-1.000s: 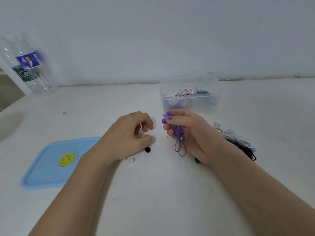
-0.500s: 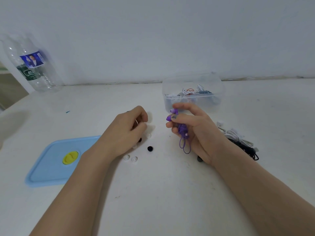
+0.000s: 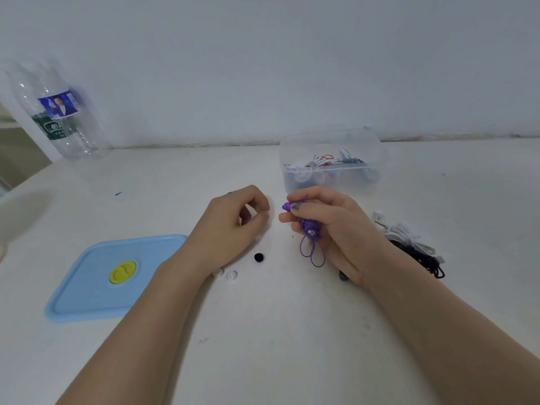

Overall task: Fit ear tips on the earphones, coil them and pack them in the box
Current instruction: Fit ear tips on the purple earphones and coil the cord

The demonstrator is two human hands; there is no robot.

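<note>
Near the middle of the white table [image 3: 263,331], the right hand [image 3: 330,226] is closed around a coiled bundle of purple earphones [image 3: 308,226], thumb pressing it against the fingers. The bundle's long axis runs from upper left to lower right: one purple earbud [image 3: 287,206] points left past the thumb toward the left hand [image 3: 230,229], and thin cable loops hang out below the palm toward the table. The left hand is curled beside it, apart from the right, thumb and forefinger pinched together; whether a tip sits between them cannot be told. A black ear tip [image 3: 258,257] lies on the table between the two wrists, and two white ear tips [image 3: 228,274] sit just at the left wrist. The clear plastic box [image 3: 330,176], open and holding other earphones, stands just behind the right hand. Its blue lid [image 3: 87,287] lies flat at the left, under the left forearm's edge. A heap of white and black cables [image 3: 409,244] lies right of the right hand. A plastic bottle [image 3: 58,112] stands at the far left corner. The near table is bare.
</note>
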